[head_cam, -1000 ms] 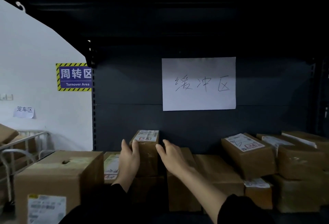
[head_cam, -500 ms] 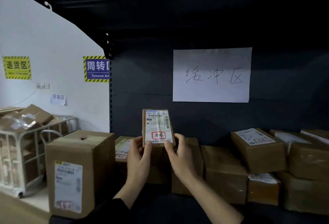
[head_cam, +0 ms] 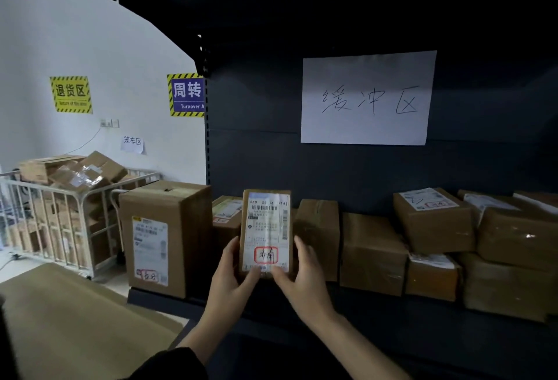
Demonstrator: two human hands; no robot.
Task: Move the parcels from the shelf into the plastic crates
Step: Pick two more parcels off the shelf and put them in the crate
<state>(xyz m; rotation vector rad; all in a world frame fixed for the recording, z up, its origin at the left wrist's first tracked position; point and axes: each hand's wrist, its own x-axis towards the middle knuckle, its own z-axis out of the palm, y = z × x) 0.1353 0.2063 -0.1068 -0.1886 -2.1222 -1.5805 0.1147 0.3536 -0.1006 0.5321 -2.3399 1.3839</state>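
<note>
Brown cardboard, a small parcel (head_cam: 265, 233), stands upright in front of the dark shelf (head_cam: 302, 304), lifted clear of the shelf board. The left hand (head_cam: 231, 277) grips its lower left edge and the right hand (head_cam: 305, 277) its lower right edge, thumbs pressed on the face. Its white shipping label (head_cam: 267, 228) shows a barcode, the line "640 X2 14 [714]" and handwritten characters ringed in red near the bottom.

On the shelf's back panel a white paper sheet (head_cam: 367, 98) carries handwritten "缓冲区". A row of taped parcels (head_cam: 434, 219) fills the shelf board toward its right end; a tall carton (head_cam: 164, 237) with a long label stands at the left end.

On the white wall, a yellow sign (head_cam: 71, 94) reads "退货区", a blue sign (head_cam: 187, 95) "周转" and "Turnover A", a paper note (head_cam: 133, 142) "笼车区". A white cage trolley (head_cam: 60, 213) below holds more boxes.
</note>
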